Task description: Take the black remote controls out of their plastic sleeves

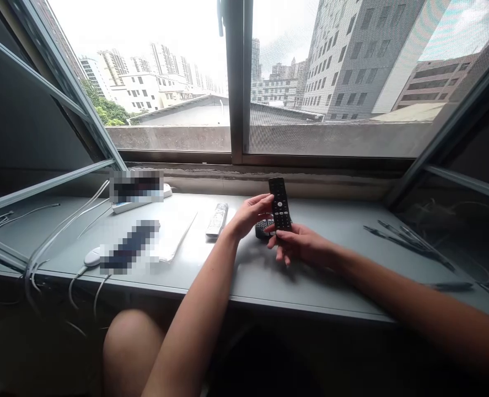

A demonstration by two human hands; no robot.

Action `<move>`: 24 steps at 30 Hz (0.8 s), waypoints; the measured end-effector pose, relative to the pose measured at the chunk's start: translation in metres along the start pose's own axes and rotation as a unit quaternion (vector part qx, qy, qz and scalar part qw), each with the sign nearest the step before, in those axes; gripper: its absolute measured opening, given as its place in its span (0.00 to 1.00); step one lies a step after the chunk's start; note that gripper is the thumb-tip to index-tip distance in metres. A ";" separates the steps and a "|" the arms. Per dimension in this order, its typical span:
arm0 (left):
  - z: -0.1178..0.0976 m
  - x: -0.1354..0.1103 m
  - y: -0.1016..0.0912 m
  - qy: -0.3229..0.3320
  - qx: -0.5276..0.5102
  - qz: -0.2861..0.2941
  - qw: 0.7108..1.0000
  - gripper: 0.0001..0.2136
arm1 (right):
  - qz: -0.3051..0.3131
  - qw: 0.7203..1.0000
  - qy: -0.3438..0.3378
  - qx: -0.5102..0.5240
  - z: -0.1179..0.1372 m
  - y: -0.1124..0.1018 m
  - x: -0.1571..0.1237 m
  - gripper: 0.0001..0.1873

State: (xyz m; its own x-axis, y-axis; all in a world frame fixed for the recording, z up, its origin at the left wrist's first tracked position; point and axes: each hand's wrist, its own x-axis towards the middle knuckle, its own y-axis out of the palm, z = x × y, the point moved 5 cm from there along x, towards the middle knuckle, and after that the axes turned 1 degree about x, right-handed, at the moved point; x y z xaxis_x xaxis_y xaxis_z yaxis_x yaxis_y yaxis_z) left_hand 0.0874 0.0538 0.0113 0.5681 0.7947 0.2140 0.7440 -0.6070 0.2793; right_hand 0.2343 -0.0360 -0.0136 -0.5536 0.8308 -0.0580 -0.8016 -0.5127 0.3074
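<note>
A black remote control [280,202] is held upright above the desk, its button side facing me. My right hand [300,242] grips its lower end, thumb on the front near the bottom. From the left, my left hand [256,212] closes on its side edge, fingertips at about mid-height. Behind the hands a second dark object with many small buttons [262,227] lies on the desk, partly hidden, so I cannot tell its kind. To the left of my left hand lies a white remote control [217,219].
The pale desk [244,286] runs below a window. On the left are a white sheet or packet [177,240], a blurred-out item [132,245], a round white charger [92,257], a power strip [139,205] and cables [68,220]. Dark pens or cables [409,242] lie at right.
</note>
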 end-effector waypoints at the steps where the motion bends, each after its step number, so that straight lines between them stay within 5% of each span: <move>1: 0.000 0.000 -0.001 0.004 -0.001 -0.004 1.000 0.24 | 0.003 1.000 0.000 0.000 0.000 0.001 0.000 0.20; 10: 0.001 0.004 -0.010 0.030 -0.011 -0.058 0.998 0.26 | 0.018 0.997 0.003 0.071 0.001 -0.005 0.001 0.30; 17: 0.000 0.003 -0.005 0.015 -0.012 -0.037 0.999 0.27 | -0.008 0.992 0.020 0.123 0.001 -0.010 0.001 0.28; 24: 0.003 -0.001 0.008 -0.030 0.033 0.029 0.999 0.28 | -0.027 0.998 -0.012 0.052 -0.003 -0.014 0.004 0.31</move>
State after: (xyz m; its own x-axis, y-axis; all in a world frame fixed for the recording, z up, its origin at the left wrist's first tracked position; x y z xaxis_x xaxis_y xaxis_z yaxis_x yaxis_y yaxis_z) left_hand 0.0940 0.0482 0.0107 0.6294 0.7579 0.1716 0.7294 -0.6523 0.2061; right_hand 0.2424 -0.0260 -0.0208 -0.5032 0.8624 -0.0554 -0.8024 -0.4424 0.4006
